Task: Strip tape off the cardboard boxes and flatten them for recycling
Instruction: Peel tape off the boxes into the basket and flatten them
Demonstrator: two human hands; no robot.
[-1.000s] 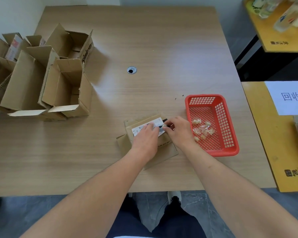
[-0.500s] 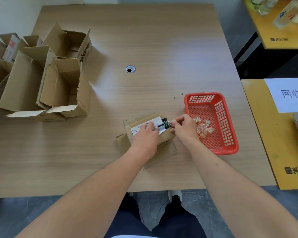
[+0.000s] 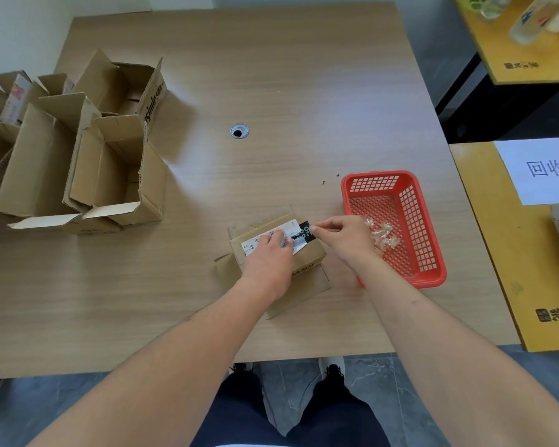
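Observation:
A small cardboard box (image 3: 307, 258) lies near the table's front edge, with its flaps spread out beneath it. A white shipping label (image 3: 257, 241) and a strip of black tape (image 3: 305, 230) cross its top. My left hand (image 3: 268, 262) presses down on the box and the label. My right hand (image 3: 344, 238) pinches the right end of the tape at the box's right edge, just left of a red plastic basket (image 3: 430, 253).
The basket holds several crumpled clear tape scraps (image 3: 383, 237). A cluster of opened cardboard boxes (image 3: 78, 162) stands at the table's left. A cable hole (image 3: 239, 131) sits mid-table. A yellow side table (image 3: 497, 253) with a white paper sign (image 3: 542, 171) stands to the right.
My right hand has pulled rightward with the tape end, baring more of the black strip on the box. My left hand stays pressed on the box.

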